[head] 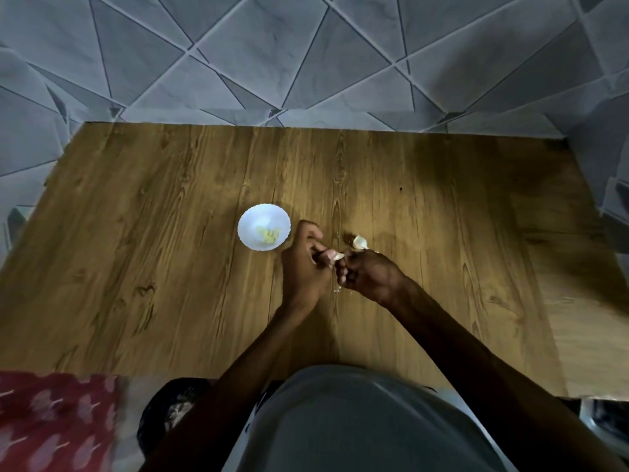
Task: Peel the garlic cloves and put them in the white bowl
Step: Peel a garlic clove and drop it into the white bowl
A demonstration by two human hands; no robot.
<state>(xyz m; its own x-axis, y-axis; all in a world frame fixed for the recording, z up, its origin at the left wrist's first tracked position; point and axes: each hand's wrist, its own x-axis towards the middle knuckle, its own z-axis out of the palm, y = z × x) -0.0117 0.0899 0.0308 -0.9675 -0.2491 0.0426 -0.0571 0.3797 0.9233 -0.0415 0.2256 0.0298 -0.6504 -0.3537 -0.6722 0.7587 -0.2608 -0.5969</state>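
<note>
A small white bowl [264, 227] stands on the wooden table [153, 233] and holds several pale yellow peeled cloves [269, 235]. Just right of it, my left hand [304, 264] and my right hand [369, 275] meet above the table, both pinching one garlic clove [338, 256] between their fingertips. The rest of a garlic head [360, 242], whitish and papery, lies on the table right behind my right hand. Small bits of skin [337, 289] lie below the hands.
A tiled wall [306, 56] rises behind the table's far edge. A red patterned cloth [51, 420] and a dark bag [173, 407] sit below the near edge at the left. My grey shirt [357, 420] fills the bottom middle.
</note>
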